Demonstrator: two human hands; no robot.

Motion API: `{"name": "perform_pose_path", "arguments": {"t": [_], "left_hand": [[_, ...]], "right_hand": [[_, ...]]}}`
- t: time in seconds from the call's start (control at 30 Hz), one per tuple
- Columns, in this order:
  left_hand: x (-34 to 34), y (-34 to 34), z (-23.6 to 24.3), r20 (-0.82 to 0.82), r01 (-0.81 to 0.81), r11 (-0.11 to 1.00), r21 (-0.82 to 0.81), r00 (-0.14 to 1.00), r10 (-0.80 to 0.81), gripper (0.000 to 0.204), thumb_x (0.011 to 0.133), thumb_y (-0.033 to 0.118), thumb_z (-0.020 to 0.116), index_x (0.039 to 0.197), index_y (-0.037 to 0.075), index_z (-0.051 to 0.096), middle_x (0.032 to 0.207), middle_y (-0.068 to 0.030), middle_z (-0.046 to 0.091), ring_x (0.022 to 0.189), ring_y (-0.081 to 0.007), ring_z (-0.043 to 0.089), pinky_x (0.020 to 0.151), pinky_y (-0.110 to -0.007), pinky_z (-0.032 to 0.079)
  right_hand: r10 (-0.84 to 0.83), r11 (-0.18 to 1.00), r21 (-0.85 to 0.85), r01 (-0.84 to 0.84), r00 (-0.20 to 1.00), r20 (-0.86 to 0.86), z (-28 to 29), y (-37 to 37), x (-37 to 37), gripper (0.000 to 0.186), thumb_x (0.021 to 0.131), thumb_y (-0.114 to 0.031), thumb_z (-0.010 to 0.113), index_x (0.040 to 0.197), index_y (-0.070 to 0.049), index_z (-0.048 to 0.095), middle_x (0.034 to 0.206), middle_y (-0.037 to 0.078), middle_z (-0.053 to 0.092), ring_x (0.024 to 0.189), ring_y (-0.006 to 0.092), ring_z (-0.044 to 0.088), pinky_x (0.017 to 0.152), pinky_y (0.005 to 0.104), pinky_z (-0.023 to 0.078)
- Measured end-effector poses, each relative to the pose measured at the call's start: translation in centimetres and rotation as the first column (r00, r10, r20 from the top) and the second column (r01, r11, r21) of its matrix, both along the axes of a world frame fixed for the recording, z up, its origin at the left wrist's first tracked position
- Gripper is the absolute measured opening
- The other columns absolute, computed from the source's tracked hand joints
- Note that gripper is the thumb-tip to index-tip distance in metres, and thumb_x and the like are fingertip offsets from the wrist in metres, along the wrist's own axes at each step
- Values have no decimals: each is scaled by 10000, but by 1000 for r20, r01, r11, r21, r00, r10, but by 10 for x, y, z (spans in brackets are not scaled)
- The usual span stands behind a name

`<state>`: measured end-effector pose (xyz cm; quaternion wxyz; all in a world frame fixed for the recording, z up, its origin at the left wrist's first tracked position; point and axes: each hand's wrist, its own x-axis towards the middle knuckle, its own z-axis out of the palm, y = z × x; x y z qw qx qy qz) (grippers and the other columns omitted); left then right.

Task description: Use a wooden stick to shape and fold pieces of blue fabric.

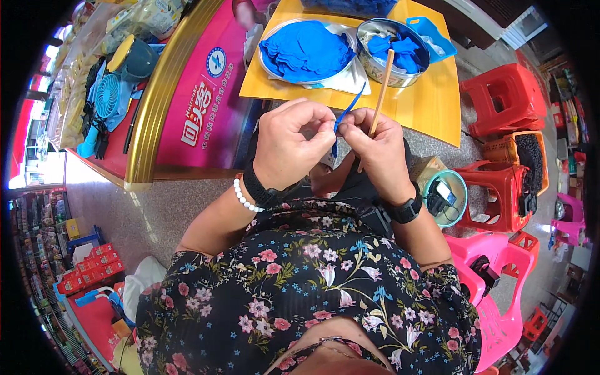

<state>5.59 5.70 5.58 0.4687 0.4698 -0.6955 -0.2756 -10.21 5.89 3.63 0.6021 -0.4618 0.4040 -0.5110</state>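
Observation:
Both hands meet in front of my chest, just off the near edge of a yellow table. My left hand is closed, thumb and forefinger pinching a narrow strip of thin blue material. My right hand pinches the same strip from the other side. A slim wooden stick also sits in the right hand, slanting up past the fingers. Beyond the hands, a plate carries a heap of flat blue pieces. Beside it, a round tin contains crumpled blue pieces.
A blue plastic basket stands by the tin. At left is a pink counter with a gold edge, bearing a small blue fan. Red stools, a turquoise bin and a pink chair are at right.

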Motion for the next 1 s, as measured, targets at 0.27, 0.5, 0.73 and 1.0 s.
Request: {"name": "perform_pose_path", "arguments": {"t": [0.27,0.5,0.73,1.0], "left_hand": [[-2,-1,3,174,44,983,-181,985,-12,75,694,3,639,760,18,606,662,-90,582,591,-212,598,532,-296,465],[-2,1,1,157,31,991,-127,988,-11,77,702,1,641,776,12,621,687,-96,605,601,-195,616,552,-282,481],[2,1,6,53,59,997,46,997,-62,73,749,51,645,803,5,657,707,-104,630,646,-188,649,582,-272,502],[4,-7,14,380,148,983,-104,920,-98,66,710,88,641,708,25,621,685,-118,615,613,-261,617,541,-332,481]], "right_hand": [[-38,994,-103,32,997,-60,-10,-4,1,45,802,-42,614,770,-9,618,698,-31,595,618,20,503,566,189,425],[8,1000,4,-8,999,-32,0,-1,0,37,809,-68,612,786,-45,596,686,-65,536,583,-4,457,507,156,365],[-34,993,-117,26,997,-63,-9,-1,1,21,799,-41,614,781,-32,608,696,-61,563,599,3,466,534,164,376],[-51,990,-140,24,980,-194,-7,0,0,25,756,-37,615,761,-13,614,655,-23,589,586,33,519,538,190,429]]}}
